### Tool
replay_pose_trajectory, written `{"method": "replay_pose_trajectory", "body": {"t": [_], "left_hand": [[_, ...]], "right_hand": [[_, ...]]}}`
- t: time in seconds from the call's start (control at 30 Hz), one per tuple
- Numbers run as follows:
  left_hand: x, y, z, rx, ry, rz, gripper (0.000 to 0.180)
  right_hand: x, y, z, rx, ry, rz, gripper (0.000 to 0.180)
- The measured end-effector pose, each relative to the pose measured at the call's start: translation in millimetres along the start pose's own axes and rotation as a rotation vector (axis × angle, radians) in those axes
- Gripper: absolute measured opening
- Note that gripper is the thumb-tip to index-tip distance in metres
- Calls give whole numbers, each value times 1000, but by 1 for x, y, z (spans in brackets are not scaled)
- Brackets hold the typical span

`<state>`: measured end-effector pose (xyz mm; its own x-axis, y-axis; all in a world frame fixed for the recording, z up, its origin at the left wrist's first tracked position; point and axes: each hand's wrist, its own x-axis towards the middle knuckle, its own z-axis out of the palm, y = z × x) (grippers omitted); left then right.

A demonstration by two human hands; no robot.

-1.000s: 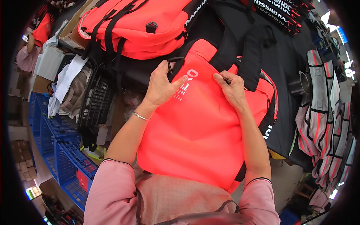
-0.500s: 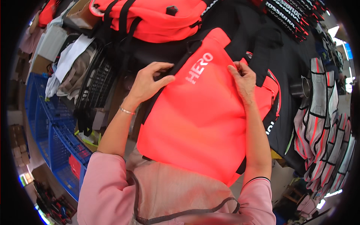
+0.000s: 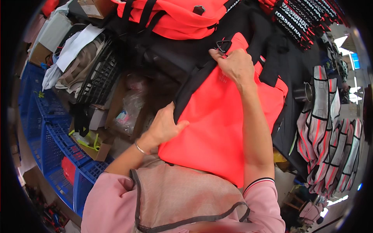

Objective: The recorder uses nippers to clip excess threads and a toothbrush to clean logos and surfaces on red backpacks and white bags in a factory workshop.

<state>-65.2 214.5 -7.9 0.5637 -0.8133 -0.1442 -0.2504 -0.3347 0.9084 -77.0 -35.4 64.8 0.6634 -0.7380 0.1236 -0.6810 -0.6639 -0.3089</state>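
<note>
I hold a bright orange fabric bag (image 3: 221,124) with black straps flat in front of my chest. My left hand (image 3: 165,126) grips its left edge beside a black strap (image 3: 192,87), thumb on the orange cloth. My right hand (image 3: 233,64) pinches the bag's top corner next to a black plastic buckle (image 3: 222,46). Both forearms come up from pink sleeves. A thin bracelet circles my left wrist.
More orange bags with black straps (image 3: 175,15) lie at the top on a black surface. A black crate (image 3: 97,75) and blue crates (image 3: 50,143) stand at left. Reflective vests (image 3: 330,132) hang at right. A cardboard box (image 3: 95,145) sits below the crate.
The bag has been turned over, so its printed side no longer shows. My left hand slid down from the top to the left edge. My right hand moved to the top corner.
</note>
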Motion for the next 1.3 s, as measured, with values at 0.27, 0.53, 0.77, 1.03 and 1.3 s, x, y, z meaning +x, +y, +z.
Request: {"method": "replay_pose_trajectory", "body": {"t": [0.27, 0.53, 0.77, 1.03, 1.3], "left_hand": [[-24, -3, 38, 120, 302, 311, 57], [-28, 0, 43, 176, 279, 415, 60], [-33, 0, 46, 211, 266, 392, 60], [-20, -29, -19, 16, -213, 140, 104], [-46, -59, -2, -464, -313, -161, 81]], "right_hand": [[-49, 79, 6, 911, -18, -24, 40], [-80, 111, 36, 1226, 11, 80, 48], [-85, 120, 43, 1287, -34, 86, 41], [-76, 120, 51, 1420, 15, 97, 19], [-68, 129, 56, 1465, -84, 84, 16]]}}
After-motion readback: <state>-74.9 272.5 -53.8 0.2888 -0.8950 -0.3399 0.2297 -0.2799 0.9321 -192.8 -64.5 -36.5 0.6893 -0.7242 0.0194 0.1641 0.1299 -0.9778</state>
